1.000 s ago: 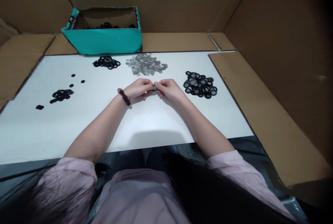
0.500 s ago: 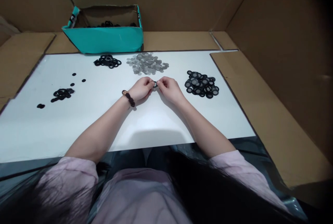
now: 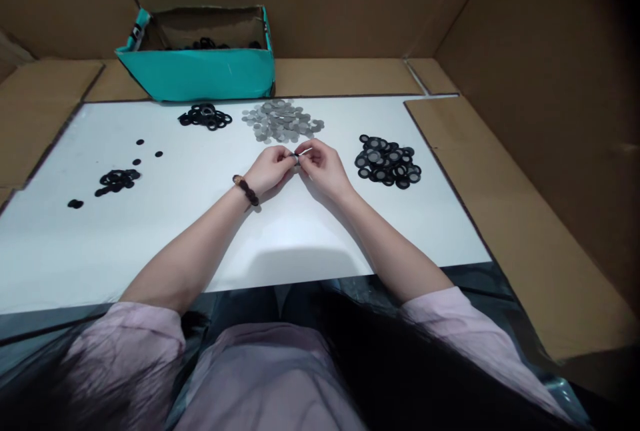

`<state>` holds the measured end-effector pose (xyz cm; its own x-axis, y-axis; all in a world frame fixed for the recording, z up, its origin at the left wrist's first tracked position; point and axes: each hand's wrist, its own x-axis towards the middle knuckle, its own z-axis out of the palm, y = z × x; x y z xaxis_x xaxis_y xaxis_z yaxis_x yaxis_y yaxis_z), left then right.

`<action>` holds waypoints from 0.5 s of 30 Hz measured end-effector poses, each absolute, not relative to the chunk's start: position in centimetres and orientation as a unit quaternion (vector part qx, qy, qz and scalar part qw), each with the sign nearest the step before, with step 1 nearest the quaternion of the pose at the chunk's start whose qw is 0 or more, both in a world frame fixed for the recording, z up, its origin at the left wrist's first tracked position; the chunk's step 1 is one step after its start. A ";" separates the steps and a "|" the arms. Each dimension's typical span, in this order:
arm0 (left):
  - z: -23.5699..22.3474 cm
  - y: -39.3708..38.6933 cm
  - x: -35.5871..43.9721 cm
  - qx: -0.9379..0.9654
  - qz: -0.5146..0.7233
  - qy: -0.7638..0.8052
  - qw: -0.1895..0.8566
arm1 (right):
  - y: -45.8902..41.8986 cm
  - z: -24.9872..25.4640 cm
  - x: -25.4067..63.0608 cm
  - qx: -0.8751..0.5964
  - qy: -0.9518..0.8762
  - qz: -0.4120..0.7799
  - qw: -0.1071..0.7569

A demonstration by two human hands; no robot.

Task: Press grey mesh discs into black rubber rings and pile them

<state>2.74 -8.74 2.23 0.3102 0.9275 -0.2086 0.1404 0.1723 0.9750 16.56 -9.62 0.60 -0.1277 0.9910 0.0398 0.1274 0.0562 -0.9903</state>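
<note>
My left hand and my right hand meet at the middle of the white board, fingertips pinched together on one small black ring with a grey disc. A beaded bracelet sits on my left wrist. Just beyond my fingers lies a heap of grey mesh discs. A pile of black rings with grey centres lies right of my right hand.
A pile of black rings sits at the back left of the board, another small pile and loose black dots at the far left. A teal cardboard box holding black rings stands behind. Brown cardboard walls enclose the board.
Both hands shifted slightly away from me toward the grey discs, still pinching the small ring between them. The piles have not moved.
</note>
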 end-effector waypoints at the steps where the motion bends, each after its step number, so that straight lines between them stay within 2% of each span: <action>1: 2.2 -8.7 2.8 0.549 0.337 0.488 0.589 | -9.7 0.8 16.5 -0.494 -0.569 0.465 0.464; 7: 2.3 -8.8 3.1 0.540 0.352 0.490 0.587 | -10.0 1.1 16.1 -0.487 -0.542 0.465 0.503; 15: 2.6 -8.8 3.1 0.544 0.334 0.501 0.585 | -9.9 0.1 15.6 -0.462 -0.533 0.523 0.479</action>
<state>3.10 -8.77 2.57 0.2752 0.9352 -0.2226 0.1535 0.1858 0.9705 15.61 -9.94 0.13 -0.1149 0.9930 0.0276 -0.0091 0.0267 -0.9996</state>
